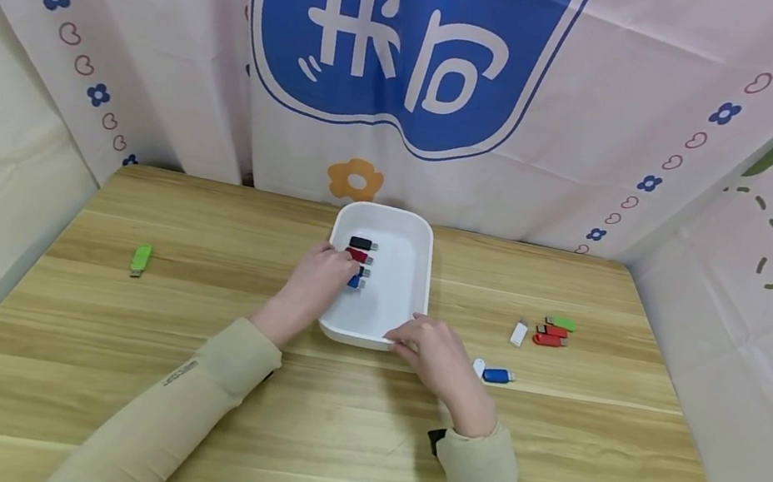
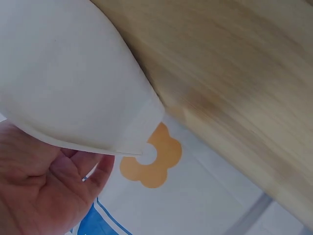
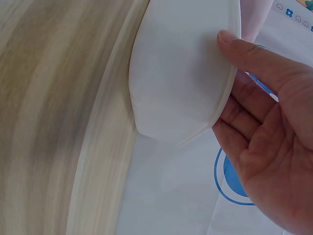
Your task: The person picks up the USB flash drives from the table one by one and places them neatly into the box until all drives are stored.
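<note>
Evidently, seen from the head, the white tray sits on the wooden table with its long axis running from twelve to six o'clock, and the left hand reaches over its rim at about eight. Inside, a black stick, a red stick, a dark stick and a blue stick lie in a row near that side, long axes along nine to three, connectors toward three. This row is what matters most: it lies at roughly one o'clock from the left hand, under and just beyond its bent fingers, while the right hand is farther off, with the row at ten from it. Whether the left fingers grip a stick cannot be told. The right hand pinches the rim at five o'clock; from it, a loose blue stick lies near three. One green stick lies well apart at nine from the left hand. From the left wrist, the tray's outer wall fills ten o'clock and the hand eight, its fingers part-curled behind the rim, contents hidden. From the right wrist, the thumb lies over the outer wall, the other fingers behind the rim toward four, holding it lightly between them.
</note>
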Tool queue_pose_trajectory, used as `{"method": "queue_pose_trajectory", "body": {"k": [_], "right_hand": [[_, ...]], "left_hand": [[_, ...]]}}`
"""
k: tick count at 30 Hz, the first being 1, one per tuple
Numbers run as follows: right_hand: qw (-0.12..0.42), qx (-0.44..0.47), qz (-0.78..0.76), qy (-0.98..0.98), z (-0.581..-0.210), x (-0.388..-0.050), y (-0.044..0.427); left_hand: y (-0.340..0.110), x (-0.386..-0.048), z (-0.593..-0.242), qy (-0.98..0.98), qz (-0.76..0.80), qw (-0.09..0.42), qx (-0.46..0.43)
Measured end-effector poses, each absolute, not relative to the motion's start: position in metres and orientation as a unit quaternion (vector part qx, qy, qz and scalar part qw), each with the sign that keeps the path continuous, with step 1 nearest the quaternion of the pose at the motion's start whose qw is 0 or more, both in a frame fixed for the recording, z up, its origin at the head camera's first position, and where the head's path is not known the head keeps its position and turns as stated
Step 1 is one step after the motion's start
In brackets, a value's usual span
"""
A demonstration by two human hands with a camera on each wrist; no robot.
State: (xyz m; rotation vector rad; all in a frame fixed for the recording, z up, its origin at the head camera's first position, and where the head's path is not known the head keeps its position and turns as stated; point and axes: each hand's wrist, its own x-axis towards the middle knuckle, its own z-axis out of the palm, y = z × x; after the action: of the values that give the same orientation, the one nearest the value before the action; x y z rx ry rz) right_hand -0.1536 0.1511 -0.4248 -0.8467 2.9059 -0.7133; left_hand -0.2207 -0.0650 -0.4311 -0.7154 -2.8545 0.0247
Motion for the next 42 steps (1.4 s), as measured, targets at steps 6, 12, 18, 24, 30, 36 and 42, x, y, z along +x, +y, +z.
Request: {"method": "queue_pose_trajectory", "body": {"k": [6,12,18,24,30,36,42], "right_hand": [[0.018,-0.269,-0.232,0.935,-0.426,-0.154,0.152],[0.018,-0.273,-0.227,0.935,-0.423,-0.153,0.151],[0.017,-0.277,-0.220,0.935,-0.423,-0.153,0.150],[0.018,-0.273,-0.225,0.935,-0.423,-0.154,0.150],[0.019,-0.272,-0.224,0.936,-0.423,-0.153,0.150],[0.018,-0.273,-0.223,0.936,-0.424,-0.154,0.150],[0.017,-0.272,-0.224,0.936,-0.423,-0.154,0.150]], "left_hand": [[-0.060,-0.223,-0.431,-0.972,0.041,0.070,-0.222],[-0.055,-0.224,-0.430,-0.973,0.072,0.048,-0.215],[-0.053,-0.226,-0.435,-0.973,0.086,0.046,-0.210],[-0.052,-0.228,-0.438,-0.974,0.088,0.037,-0.205],[-0.052,-0.228,-0.439,-0.973,0.098,0.034,-0.205],[-0.052,-0.228,-0.440,-0.974,0.095,0.040,-0.201],[-0.051,-0.228,-0.439,-0.975,0.095,0.033,-0.198]]}}
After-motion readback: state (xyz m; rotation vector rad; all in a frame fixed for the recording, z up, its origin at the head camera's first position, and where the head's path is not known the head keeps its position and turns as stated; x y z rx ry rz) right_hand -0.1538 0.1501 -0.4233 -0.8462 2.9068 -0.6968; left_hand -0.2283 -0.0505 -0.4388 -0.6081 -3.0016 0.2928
